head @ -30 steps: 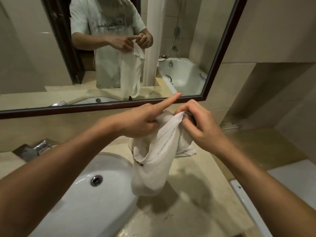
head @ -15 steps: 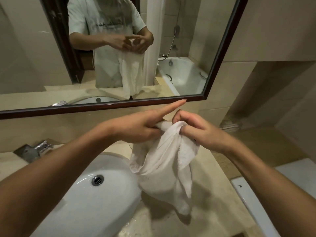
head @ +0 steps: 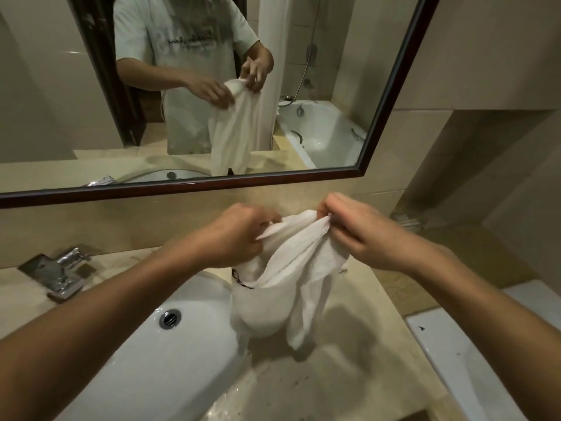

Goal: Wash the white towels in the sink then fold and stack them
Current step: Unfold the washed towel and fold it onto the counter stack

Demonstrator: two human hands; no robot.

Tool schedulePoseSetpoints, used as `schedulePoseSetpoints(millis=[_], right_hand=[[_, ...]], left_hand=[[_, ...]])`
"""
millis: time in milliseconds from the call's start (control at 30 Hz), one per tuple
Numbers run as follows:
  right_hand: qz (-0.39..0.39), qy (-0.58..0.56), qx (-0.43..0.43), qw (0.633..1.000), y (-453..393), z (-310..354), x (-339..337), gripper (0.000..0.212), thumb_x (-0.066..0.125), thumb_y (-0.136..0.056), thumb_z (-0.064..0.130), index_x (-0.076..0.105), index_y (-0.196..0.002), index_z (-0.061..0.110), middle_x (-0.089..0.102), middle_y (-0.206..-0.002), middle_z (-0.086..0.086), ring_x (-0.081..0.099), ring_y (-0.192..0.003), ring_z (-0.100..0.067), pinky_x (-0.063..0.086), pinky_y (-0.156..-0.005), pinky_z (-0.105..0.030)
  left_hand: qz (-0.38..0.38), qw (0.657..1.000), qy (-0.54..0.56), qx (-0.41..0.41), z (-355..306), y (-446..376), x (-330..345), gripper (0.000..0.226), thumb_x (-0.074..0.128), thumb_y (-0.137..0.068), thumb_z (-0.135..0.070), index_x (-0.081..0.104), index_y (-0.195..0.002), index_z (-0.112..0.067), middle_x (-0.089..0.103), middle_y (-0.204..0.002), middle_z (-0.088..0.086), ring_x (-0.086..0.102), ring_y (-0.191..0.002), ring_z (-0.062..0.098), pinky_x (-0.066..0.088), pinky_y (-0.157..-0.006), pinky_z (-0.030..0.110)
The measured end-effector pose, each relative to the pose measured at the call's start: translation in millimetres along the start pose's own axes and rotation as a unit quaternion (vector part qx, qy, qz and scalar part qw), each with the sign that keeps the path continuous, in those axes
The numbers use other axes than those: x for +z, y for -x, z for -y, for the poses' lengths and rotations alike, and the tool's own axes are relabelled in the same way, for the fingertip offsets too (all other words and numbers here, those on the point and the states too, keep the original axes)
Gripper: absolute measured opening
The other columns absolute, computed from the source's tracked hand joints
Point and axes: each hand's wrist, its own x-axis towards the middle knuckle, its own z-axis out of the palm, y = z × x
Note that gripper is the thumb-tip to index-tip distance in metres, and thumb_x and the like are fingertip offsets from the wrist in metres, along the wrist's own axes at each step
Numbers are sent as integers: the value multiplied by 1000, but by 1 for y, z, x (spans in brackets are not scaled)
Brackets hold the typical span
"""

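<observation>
The limp white terry-cloth towel (head: 285,278) hangs between both hands, held up in front of the dark-framed wall mirror (head: 391,95) and above the beige marble countertop (head: 349,369); its long axis runs top to bottom, gathered at the upper edge and falling in two loose folds whose lower ends dangle near the right rim of the white oval ceramic sink (head: 158,338), clear of the basin itself; whether the lowest tip touches the counter I cannot tell.

The left hand (head: 239,235) has its fingers curled round the upper left part of the bunched edge; the right hand (head: 361,235) pinches the upper right part between thumb and curled fingers; the two grips sit near each other, level, with only a short run of cloth stretched between them. Both are equally near the towel, since both hold it; the free length lies straight below them.

Both forearms reach forward from the lower corners of the view, the wrists roughly level.

As a judgement, the washing of this piece looks done and the step in hand is finding an edge to spread the cloth for folding; that move likely turns on sliding the hands apart along the top edge so the hanging length opens flat. The chrome tap (head: 65,270) stands well to the left.
</observation>
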Motion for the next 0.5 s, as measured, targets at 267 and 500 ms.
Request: schedulePoseSetpoints(millis=[267, 500], right_hand=[[108, 152, -22, 982, -4, -7, -1, 19, 54, -98, 15, 46, -110, 26, 41, -108, 8, 41, -87, -8, 43, -70, -21], [133, 177, 76, 972, -7, -24, -11, 63, 56, -97, 16, 22, -148, 34, 40, -115, 8, 45, -98, -10, 47, -82, -28]], left_hand=[[-36, 828, 450, -334, 23, 11, 17, 15, 55, -99, -11, 64, -88, -18, 66, -89, 8, 63, -75, 22, 56, -70, 35], [-46, 797, 520, -305, 8, -2, 1, 9, 57, -94, 0, 66, -92, -3, 48, -63, 3, 37, -45, 8, 30, -37, 17]])
